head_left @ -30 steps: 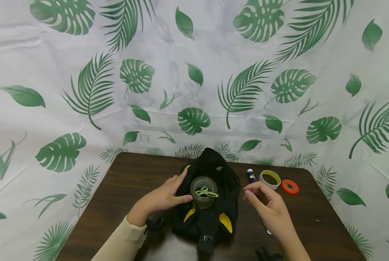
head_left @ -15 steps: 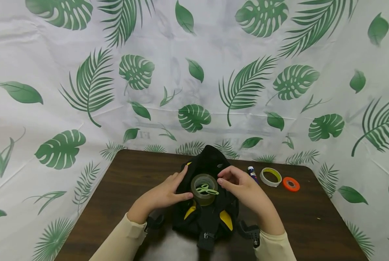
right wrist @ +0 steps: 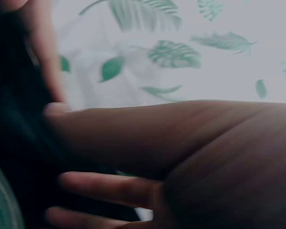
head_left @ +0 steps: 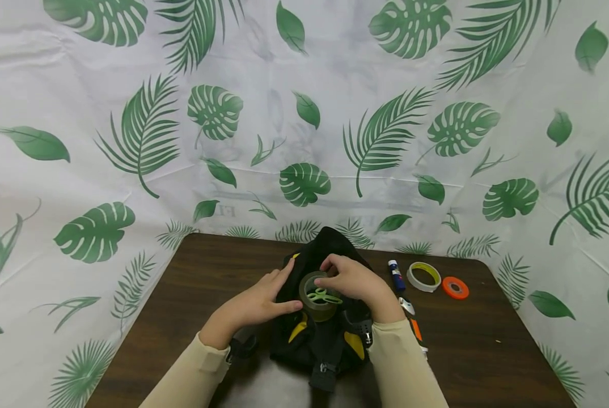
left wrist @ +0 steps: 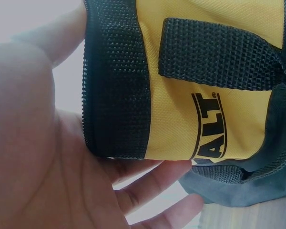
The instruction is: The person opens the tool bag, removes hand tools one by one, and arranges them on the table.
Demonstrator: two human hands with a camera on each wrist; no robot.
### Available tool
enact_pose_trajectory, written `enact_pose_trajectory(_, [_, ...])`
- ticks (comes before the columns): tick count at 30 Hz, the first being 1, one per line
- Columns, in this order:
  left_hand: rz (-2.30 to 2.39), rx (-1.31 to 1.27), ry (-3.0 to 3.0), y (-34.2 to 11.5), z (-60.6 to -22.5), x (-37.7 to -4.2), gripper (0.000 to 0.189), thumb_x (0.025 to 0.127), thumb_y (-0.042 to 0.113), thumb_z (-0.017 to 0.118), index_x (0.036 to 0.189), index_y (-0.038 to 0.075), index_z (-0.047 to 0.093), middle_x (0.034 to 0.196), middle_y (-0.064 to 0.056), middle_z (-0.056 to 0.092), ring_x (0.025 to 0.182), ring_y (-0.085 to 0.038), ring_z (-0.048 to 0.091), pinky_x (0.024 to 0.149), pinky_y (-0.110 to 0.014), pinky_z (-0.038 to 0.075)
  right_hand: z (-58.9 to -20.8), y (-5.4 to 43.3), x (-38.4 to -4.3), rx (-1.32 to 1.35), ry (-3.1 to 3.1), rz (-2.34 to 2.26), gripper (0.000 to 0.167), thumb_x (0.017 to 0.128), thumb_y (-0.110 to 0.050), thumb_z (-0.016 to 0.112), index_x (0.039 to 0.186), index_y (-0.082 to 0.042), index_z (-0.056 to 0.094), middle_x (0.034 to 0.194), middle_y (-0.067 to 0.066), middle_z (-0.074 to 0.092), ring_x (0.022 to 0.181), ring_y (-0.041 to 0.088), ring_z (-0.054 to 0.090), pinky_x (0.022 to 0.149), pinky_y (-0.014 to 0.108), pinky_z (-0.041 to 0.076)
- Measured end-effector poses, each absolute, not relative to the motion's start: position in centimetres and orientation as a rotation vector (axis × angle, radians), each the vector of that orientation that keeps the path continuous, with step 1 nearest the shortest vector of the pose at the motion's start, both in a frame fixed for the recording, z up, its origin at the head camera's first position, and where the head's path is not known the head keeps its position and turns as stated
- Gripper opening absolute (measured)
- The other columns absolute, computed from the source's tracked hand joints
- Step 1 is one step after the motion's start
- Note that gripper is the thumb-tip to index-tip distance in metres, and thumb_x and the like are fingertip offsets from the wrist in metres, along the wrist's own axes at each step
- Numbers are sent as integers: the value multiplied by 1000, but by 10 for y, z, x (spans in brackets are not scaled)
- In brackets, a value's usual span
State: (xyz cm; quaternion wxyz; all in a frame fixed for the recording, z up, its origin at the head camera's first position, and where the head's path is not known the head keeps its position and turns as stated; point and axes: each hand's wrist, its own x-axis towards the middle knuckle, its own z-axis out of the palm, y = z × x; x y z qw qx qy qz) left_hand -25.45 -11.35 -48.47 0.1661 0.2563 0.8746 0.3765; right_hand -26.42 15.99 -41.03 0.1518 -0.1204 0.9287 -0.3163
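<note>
A black and yellow tool bag (head_left: pixel 330 238) stands with its mouth towards me. In it lies a roll of brown packing tape (head_left: pixel 307 306), with small green scissors (head_left: pixel 327 297) across its hole. My left hand (head_left: pixel 256 303) rests against the bag's left side, thumb and fingers spread along the rim. In the left wrist view its fingers lie by the yellow end panel (left wrist: pixel 181 133) with a black strap. My right hand (head_left: pixel 352 277) reaches over the mouth, its thumb tip overlapping the tape roll in the head view. Nothing shows between its fingers.
Right of the bag on the dark wooden table (head_left: pixel 488 351) lie a blue glue stick (head_left: pixel 396 275), a white and yellow tape roll (head_left: pixel 424 276) and an orange roll (head_left: pixel 455 288). An orange and black tool (head_left: pixel 415 328) lies partly behind my right sleeve. A leaf-print sheet (head_left: pixel 304 141) hangs behind.
My right hand has moved left from beside the bag to over its mouth and the tape roll. My left hand has stayed at the bag's left rim.
</note>
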Motion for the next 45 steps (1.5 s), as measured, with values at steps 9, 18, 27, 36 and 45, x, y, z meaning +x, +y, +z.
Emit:
enact_pose_trajectory(9, [1072, 729, 2478, -115, -485, -255, 104, 101, 75, 61, 175, 41, -3, 184, -16, 7, 171, -41, 10, 131, -71, 24, -428, 153, -283, -350, 2649, -631, 37, 98, -22, 83, 129, -8, 68, 125, 13, 70, 97, 22, 65, 87, 44, 57])
enact_pose_trajectory(18, [1063, 726, 2483, -114, -482, -255, 104, 100, 76, 60, 174, 42, -4, 185, -12, 7, 171, -39, 9, 132, -70, 23, -437, 151, -288, -385, 2556, -532, 29, 95, -8, 81, 121, -10, 69, 117, 8, 70, 89, 23, 62, 79, 41, 51])
enact_pose_trajectory(27, [1060, 731, 2483, -114, -482, -256, 103, 102, 73, 60, 175, 40, -3, 184, -15, 9, 171, -40, 11, 132, -69, 23, -442, 158, -289, -358, 2587, -515, 28, 94, -2, 82, 117, -12, 70, 106, 4, 68, 83, 23, 61, 74, 37, 50])
enact_pose_trajectory(36, [1053, 728, 2497, -114, -482, -257, 102, 103, 71, 61, 176, 37, -1, 184, -16, 11, 170, -42, 13, 131, -69, 25, -440, 166, -289, -327, 2669, -480, 9, 95, -7, 78, 103, -9, 78, 96, 2, 70, 80, 20, 61, 71, 34, 49])
enact_pose_trajectory(45, [1055, 717, 2499, -114, -481, -257, 102, 102, 72, 61, 176, 37, 0, 183, -18, 12, 170, -43, 14, 131, -69, 25, -441, 168, -287, -247, 2743, -842, 16, 103, -12, 63, 93, -10, 74, 79, 2, 71, 63, 19, 60, 58, 32, 48])
